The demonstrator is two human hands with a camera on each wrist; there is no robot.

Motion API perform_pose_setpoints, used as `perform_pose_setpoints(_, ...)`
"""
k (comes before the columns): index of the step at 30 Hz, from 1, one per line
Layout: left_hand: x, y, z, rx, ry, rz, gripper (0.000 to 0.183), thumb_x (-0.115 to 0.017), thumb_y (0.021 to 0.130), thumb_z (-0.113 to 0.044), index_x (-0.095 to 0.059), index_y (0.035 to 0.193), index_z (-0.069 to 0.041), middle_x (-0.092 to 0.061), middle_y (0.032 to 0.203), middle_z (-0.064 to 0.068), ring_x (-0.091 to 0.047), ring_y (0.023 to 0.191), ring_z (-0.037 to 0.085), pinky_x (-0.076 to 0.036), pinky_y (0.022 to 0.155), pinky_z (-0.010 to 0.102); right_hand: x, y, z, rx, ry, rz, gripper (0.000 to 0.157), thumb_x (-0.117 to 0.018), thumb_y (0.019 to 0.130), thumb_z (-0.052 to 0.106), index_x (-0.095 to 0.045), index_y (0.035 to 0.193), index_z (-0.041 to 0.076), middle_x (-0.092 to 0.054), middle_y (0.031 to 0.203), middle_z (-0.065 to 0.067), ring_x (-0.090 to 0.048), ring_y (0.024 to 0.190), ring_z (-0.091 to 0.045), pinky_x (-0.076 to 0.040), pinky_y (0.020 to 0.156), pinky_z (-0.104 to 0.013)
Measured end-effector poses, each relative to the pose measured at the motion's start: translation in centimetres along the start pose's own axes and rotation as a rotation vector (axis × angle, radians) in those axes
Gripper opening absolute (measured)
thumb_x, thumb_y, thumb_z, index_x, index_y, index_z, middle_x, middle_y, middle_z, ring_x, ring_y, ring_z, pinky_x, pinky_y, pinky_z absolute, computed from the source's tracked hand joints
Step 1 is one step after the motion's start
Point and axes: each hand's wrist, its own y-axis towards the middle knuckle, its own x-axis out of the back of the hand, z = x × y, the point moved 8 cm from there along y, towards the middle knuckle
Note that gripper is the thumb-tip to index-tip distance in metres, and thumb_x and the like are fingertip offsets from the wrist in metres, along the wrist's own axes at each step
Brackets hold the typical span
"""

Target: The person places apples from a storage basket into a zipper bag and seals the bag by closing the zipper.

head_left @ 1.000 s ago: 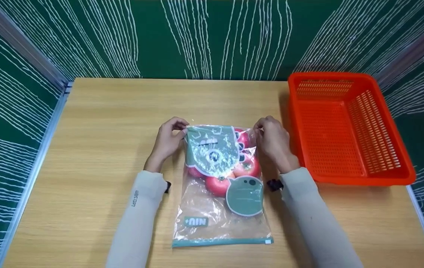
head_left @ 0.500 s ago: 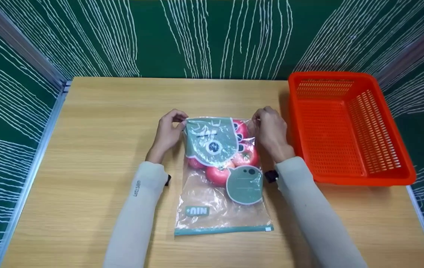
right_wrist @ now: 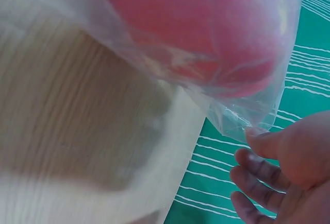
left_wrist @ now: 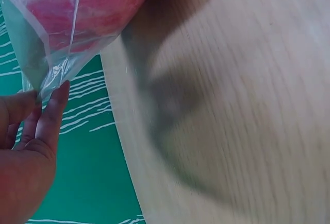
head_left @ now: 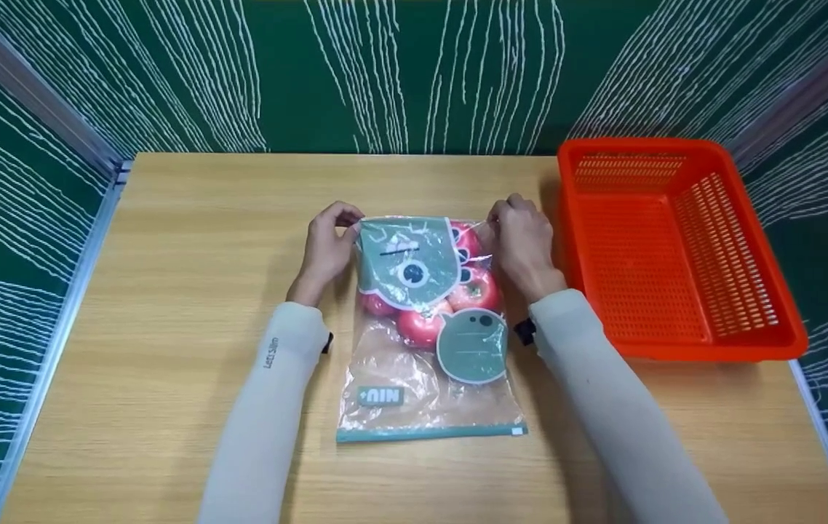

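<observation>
A clear zip bag (head_left: 385, 364) with green cartoon prints lies in the middle of the head view, its green slider edge toward the person. Several red tomatoes (head_left: 421, 327) fill its far half, partly hidden behind the prints. At the far left corner, my left hand (head_left: 327, 247) pinches the plastic. My right hand (head_left: 523, 244) pinches the far right corner. In the left wrist view, thumb and fingertips close on the bag corner (left_wrist: 58, 72) below a tomato. The right wrist view has the thumb at the other corner (right_wrist: 232, 122), the remaining fingers loosely bent behind it.
An orange-red plastic basket (head_left: 581, 306) with slotted walls stands at the right, just beyond my right hand. The wood-grain table (head_left: 188, 291) ends at green walls (head_left: 305, 80) with white wavy lines on the far side and both flanks.
Both hands have moved away from the person, taking the bag with them up the head view. The tomatoes inside have shifted along with it.
</observation>
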Motion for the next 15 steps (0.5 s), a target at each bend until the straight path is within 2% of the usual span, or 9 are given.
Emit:
perform_pose_setpoints(9, -0.14, 0.83, 0.23, 0.043, 0.021, -0.004, 0.019, -0.055, 0.106, 0.003, -0.066, 0.122, -0.001, -0.067, 0.12, 0.014, -0.061, 0.117, 0.027, -0.05, 0.109, 0.038, -0.18, 1.0, 0.13, -0.012, -0.022, 0.022, 0.033, -0.079, 0.095, 0.017, -0.072, 0.125, 0.007, -0.061, 0.118, -0.013, -0.056, 0.105, -0.03, -0.055, 0.105, -0.048)
perform_pose_setpoints(15, -0.44, 1.03, -0.01, 0.03, 0.04, 0.011, 0.021, -0.055, 0.106, 0.004, -0.065, 0.124, -0.002, -0.066, 0.121, 0.014, -0.062, 0.118, 0.027, -0.051, 0.109, 0.037, -0.26, 1.12, 0.07, 0.01, -0.052, 0.052, 0.041, -0.08, 0.093, 0.017, -0.069, 0.132, 0.007, -0.058, 0.123, -0.014, -0.053, 0.112, -0.032, -0.052, 0.111, -0.051)
